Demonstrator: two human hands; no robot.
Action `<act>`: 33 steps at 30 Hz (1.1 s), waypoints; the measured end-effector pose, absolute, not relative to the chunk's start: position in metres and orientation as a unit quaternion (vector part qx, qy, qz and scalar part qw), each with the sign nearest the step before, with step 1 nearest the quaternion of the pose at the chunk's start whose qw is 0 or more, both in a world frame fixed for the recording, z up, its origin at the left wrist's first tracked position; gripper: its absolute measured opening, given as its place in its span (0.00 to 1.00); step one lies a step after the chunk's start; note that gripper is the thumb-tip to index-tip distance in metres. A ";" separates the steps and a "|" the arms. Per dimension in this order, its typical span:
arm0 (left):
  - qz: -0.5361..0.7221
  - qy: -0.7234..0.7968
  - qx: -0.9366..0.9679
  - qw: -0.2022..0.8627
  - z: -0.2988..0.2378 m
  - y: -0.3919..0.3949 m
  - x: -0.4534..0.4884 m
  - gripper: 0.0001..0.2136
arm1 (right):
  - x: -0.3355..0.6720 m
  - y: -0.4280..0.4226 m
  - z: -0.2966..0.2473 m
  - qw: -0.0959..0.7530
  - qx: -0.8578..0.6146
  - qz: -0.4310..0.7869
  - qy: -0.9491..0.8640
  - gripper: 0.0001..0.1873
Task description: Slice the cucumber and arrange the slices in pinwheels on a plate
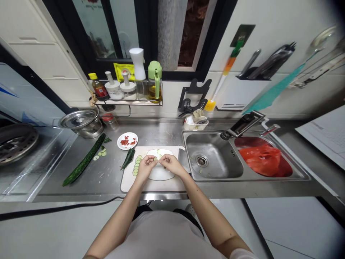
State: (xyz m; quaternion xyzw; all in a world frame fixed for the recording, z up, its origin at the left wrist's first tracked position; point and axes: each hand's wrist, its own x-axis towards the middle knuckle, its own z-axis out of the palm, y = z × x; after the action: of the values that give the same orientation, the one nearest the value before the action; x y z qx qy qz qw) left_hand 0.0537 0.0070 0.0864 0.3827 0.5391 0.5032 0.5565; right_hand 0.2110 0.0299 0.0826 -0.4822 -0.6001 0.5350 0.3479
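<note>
Over a white plate (161,175) on the light cutting board (129,186), my two hands meet fingertip to fingertip. My left hand (147,166) is closed in a pinch on a small pale green cucumber slice (155,159). Thumb and fingers of my right hand (170,164) are pinched close beside it; what they grip is too small to make out. A few thin slices (162,151) lie at the plate's far rim. Left of the plate, a row of overlapping cucumber slices (137,166) runs along the board. A dark green pepper (128,158) lies at the board's left edge.
Farther left are a long cucumber (84,161), some cut pieces (102,152) and a small plate (127,146) with red bits. A lidded steel pot (93,126) stands behind. To the right, the sink (215,158) adjoins a basin holding a red plastic bag (261,160).
</note>
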 end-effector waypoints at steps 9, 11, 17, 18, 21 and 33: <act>0.473 0.581 0.395 0.531 0.038 0.016 0.057 0.13 | 0.227 0.041 0.042 0.289 -0.517 0.502 -0.630 0.05; 0.461 0.593 0.408 0.519 0.031 0.024 0.058 0.13 | 0.228 0.050 0.038 0.274 -0.540 0.457 -0.652 0.03; 0.360 0.670 0.502 0.411 0.025 0.050 0.060 0.08 | 0.225 0.077 0.042 0.194 -0.586 0.347 -0.706 0.03; 0.338 0.684 0.519 0.386 0.026 0.053 0.060 0.07 | 0.224 0.080 0.043 0.181 -0.590 0.333 -0.713 0.03; 0.281 0.716 0.549 0.327 0.028 0.061 0.061 0.05 | 0.219 0.089 0.046 0.141 -0.596 0.301 -0.731 0.04; 0.150 0.743 0.596 0.266 0.026 0.077 0.062 0.10 | 0.205 0.102 0.039 0.025 -0.603 0.220 -0.766 0.11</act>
State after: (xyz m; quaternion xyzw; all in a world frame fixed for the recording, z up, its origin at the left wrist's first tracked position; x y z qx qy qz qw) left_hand 0.0619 0.0774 0.0259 0.5960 0.7426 0.1498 0.2662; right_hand 0.2049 0.1017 0.0392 -0.6033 -0.7663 0.2195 0.0254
